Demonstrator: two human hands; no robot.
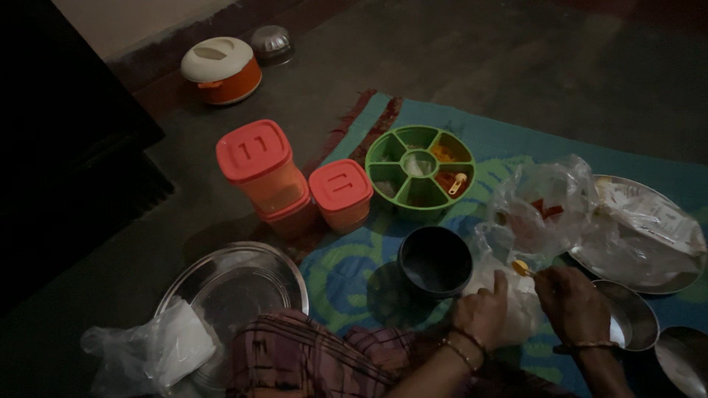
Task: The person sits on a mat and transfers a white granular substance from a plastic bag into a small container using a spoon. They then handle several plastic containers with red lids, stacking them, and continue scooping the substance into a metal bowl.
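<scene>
Near the mat's front edge, the left hand (483, 313) presses a white plastic bag (516, 309), the right hand (571, 298) pinches a small yellow spoon (521, 267) above it, a dark bowl (435, 259) sits beside, and a green divided spice tray (420, 173) beyond holds powders hard to tell apart in the dimness.

Both forearms are coming in from the bottom edge, angling up and slightly left, wrists close together. Left hand (481, 313) is lying knuckles up, fingers curled down and pressing, thumb sticking up. Right hand (574, 301) is sitting just beside it, back of hand to the camera, fingers bunched and pinching at the fingertips toward upper left. Thin bangles are showing on both wrists. Lighting is dim, finger detail unclear.
</scene>
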